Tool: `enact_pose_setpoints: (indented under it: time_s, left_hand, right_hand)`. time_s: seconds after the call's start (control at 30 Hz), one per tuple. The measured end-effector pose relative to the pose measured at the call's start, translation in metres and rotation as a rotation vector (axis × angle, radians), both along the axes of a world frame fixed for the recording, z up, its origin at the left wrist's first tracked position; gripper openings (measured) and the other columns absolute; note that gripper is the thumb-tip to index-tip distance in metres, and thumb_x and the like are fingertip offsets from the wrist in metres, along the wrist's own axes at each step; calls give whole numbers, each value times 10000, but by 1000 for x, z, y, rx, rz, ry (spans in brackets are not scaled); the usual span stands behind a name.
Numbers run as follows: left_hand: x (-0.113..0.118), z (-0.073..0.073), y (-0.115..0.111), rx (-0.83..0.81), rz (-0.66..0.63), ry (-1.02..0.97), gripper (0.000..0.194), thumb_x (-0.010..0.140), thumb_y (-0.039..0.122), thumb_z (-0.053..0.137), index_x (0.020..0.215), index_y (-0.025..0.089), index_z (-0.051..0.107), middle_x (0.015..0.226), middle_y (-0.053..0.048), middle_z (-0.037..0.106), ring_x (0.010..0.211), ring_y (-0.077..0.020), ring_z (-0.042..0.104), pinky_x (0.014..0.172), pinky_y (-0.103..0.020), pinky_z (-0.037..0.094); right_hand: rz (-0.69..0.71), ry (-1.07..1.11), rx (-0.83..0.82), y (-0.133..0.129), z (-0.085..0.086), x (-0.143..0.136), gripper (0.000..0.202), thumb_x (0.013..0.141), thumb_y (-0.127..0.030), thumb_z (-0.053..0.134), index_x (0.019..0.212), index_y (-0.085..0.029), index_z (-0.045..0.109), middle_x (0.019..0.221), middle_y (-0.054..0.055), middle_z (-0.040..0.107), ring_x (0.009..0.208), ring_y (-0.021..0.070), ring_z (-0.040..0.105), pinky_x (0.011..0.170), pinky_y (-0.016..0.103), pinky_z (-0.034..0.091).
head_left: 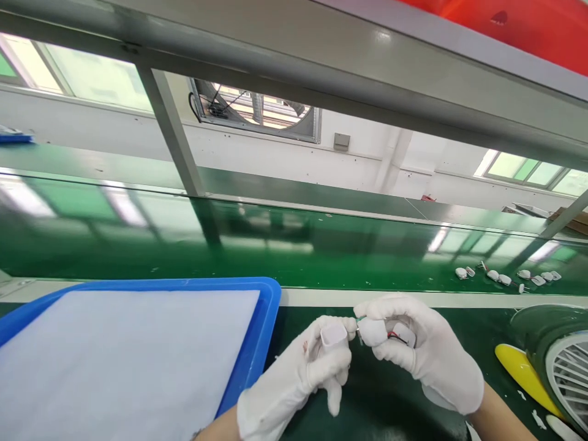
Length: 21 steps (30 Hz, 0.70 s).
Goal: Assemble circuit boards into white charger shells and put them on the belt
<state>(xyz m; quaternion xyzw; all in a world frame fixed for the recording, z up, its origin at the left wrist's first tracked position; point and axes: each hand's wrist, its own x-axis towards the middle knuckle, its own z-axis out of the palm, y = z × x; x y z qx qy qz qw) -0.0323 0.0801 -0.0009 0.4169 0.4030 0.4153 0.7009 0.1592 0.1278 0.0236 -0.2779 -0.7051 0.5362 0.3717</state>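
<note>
A blue plastic tray (257, 343) at near left holds a white foam sheet (124, 361), its near end cut off. Right of it, the gloved left hand (298, 373) grips a small white plastic shell (334, 338); the gloved right hand (413, 352) pinches a white wired part (374, 331), half hidden. Small white pieces (505, 277) lie on the far green conveyor belt (229, 245).

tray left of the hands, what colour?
Blue tray, lined with a white sheet; the head view shows it clearly.
</note>
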Motion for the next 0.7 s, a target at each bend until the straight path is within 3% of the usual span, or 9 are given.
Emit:
enact_pose_setpoints:
  time_s: [0.07,0.13,0.2,0.33,0.47,0.57,0.7]
  left_hand:
    - [3,-1,1,-19,15,102,271,734,207,687,915,209,485,639,100,503,433,-56,487,536,-223,421]
    - [6,-4,-2,-15,56,236,358,717,168,678,1008,221,476,632,105,504,388,-64,459,456,-218,385]
    - [8,-9,-5,47,110,353,315,725,227,693,977,225,505,663,77,538,424,-84,462,418,-216,360]
    - [6,-20,-9,221,193,451,257,724,310,737,934,244,604,806,15,651,674,-157,577,614,-250,449]
    - [4,-25,-10,284,274,505,249,714,311,740,942,268,648,779,5,658,682,-193,577,627,-278,445]
    - [5,-24,-12,253,290,538,271,736,375,719,984,277,673,849,-28,686,730,-230,598,673,-317,458]
    - [5,-22,-16,217,305,560,290,735,405,717,995,281,685,787,-25,683,693,-234,593,686,-337,462]
  right_hand:
    - [18,5,-23,0,1,0,279,788,-200,743,1047,-245,650,1091,53,660,946,167,656,815,289,574]
    - [11,-45,-35,-2,2,1,309,782,-203,749,1068,-246,641,1061,49,677,919,167,664,814,297,575]
    - [-7,-125,1,-4,2,1,377,786,-208,744,1134,-271,614,1048,41,687,900,170,670,804,302,579]
    - [27,-289,310,-8,-1,3,492,811,-228,719,1252,-361,547,1082,16,678,903,169,657,789,290,565]
    - [46,-393,539,-7,-5,4,650,823,-139,679,1348,-429,431,1030,-16,673,867,152,648,752,259,541]
    - [35,-393,600,-6,-5,4,690,819,-99,651,1372,-423,397,969,-20,663,815,142,641,705,241,534]
    - [34,-429,599,-8,-1,1,618,810,-102,664,1323,-391,478,942,-21,671,795,141,638,717,235,528]
